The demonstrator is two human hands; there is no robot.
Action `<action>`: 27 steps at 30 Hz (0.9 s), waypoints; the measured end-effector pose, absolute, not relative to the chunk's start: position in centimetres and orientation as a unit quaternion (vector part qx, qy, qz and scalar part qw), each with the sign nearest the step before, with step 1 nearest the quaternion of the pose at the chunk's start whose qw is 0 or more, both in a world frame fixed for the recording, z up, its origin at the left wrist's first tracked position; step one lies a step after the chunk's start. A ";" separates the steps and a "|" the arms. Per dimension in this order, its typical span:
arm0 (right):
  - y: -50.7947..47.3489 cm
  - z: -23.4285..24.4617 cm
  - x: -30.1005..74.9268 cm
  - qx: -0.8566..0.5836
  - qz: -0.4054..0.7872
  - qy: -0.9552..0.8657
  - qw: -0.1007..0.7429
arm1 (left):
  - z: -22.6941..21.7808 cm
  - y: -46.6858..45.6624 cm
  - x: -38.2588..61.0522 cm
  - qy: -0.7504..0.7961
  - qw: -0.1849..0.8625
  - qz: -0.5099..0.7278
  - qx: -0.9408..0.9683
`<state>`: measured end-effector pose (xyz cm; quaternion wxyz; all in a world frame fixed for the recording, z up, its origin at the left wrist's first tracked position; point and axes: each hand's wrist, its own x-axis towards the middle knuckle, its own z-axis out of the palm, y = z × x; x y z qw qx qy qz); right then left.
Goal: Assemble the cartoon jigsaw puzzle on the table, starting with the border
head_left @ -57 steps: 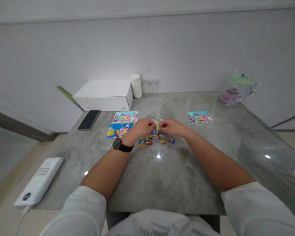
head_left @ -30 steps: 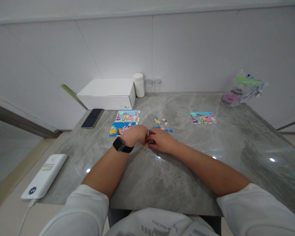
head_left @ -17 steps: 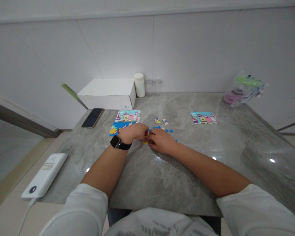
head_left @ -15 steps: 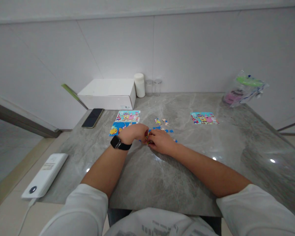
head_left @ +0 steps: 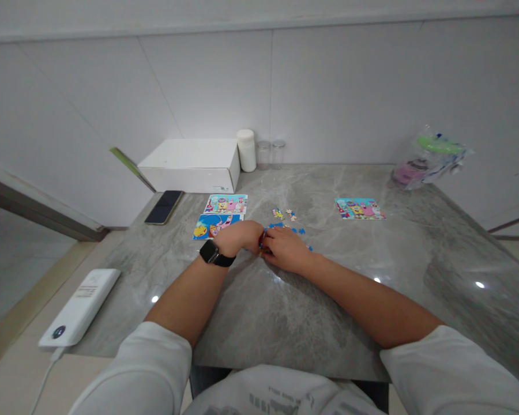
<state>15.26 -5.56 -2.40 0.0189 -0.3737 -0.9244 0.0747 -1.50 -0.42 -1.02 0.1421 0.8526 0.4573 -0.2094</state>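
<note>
My left hand [head_left: 239,237], with a black watch on its wrist, and my right hand [head_left: 284,249] meet fingertip to fingertip over a small cluster of coloured puzzle pieces [head_left: 263,241] on the grey table [head_left: 337,271]. Both hands are curled with fingers pinched on pieces that they mostly hide. Several loose pieces [head_left: 285,215] lie just beyond the hands, and blue ones [head_left: 300,231] beside my right hand. Two cartoon picture cards [head_left: 219,216] lie left of my left hand.
A third cartoon card [head_left: 360,208] lies at the right. A white box [head_left: 191,165], a white canister [head_left: 246,150] and two clear jars [head_left: 271,153] stand at the back wall. A dark phone [head_left: 163,206], a white power bank [head_left: 80,307] and a plastic bag [head_left: 428,158] sit near the edges.
Both hands came down and nearer from the raised pinch over the pile, and now press together on the pieces at the table. Over the last half second they hardly moved.
</note>
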 end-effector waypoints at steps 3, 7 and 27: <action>-5.5 -2.3 15.2 -0.372 0.063 -0.926 0.011 | -0.9 -0.6 -1.5 0.460 0.139 -0.201 0.854; -5.4 -2.2 15.3 -0.375 0.048 -0.926 0.010 | -0.2 -0.8 -1.5 0.461 0.146 -0.185 0.855; -4.9 -2.2 15.7 -0.400 0.051 -0.915 -0.003 | -0.3 -0.9 -1.1 0.480 0.116 -0.159 0.855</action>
